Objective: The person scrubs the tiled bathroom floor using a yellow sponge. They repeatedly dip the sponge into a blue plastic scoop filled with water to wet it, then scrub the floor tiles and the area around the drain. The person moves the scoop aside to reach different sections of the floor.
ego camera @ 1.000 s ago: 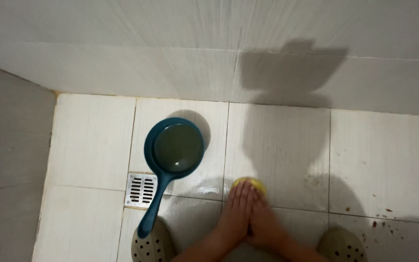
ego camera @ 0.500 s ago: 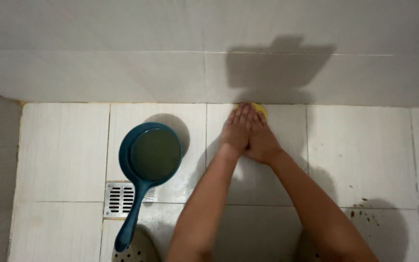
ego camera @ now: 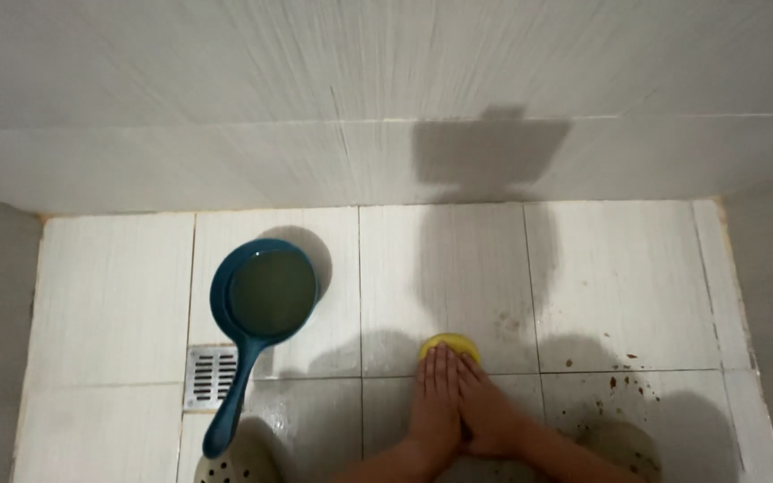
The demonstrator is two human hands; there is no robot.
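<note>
Near me, my left hand point(ego camera: 434, 398) and right hand point(ego camera: 487, 413) lie flat, fingers straight, side by side, pressing a yellow sponge point(ego camera: 447, 343) onto the white floor tile point(ego camera: 619, 277); nothing gripped. Brown specks point(ego camera: 624, 383) to the right. A clog point(ego camera: 234, 462) sits bottom left. Further left, a metal drain point(ego camera: 210, 376) beside a blue dipper point(ego camera: 261, 309) full of murky water. Wall point(ego camera: 315, 89) beyond.
</note>
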